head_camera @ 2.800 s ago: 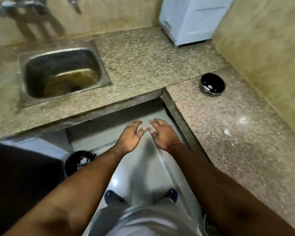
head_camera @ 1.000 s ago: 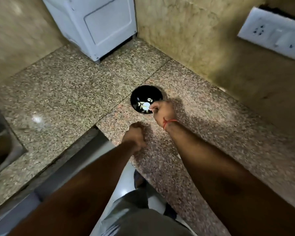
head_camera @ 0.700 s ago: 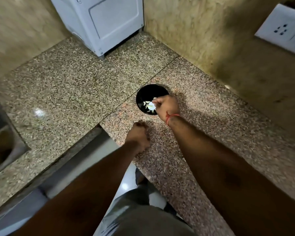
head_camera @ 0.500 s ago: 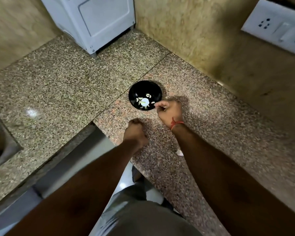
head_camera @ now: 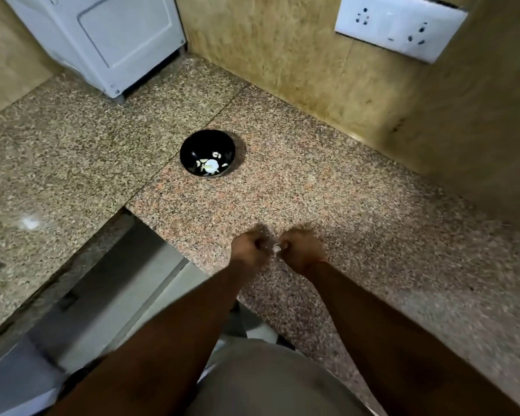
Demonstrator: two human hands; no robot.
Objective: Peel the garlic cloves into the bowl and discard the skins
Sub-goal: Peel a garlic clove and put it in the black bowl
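Both hands are over the counter [head_camera: 357,205], knuckles up. The right hand [head_camera: 302,250] has its fingers curled in, pinching a small white garlic bit [head_camera: 277,249] at the fingertips. The left hand [head_camera: 249,250] is balled up just beside it; can't tell if it holds anything. The black bowl [head_camera: 192,145] with peeled cloves [head_camera: 211,166] sits well beyond the fingers.

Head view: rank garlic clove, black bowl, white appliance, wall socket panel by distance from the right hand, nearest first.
1. Garlic clove: pinched at the right hand, beside the left hand.
2. Black bowl: ahead, slightly left, on the counter.
3. White appliance and wall socket panel: both far back; too close to call.
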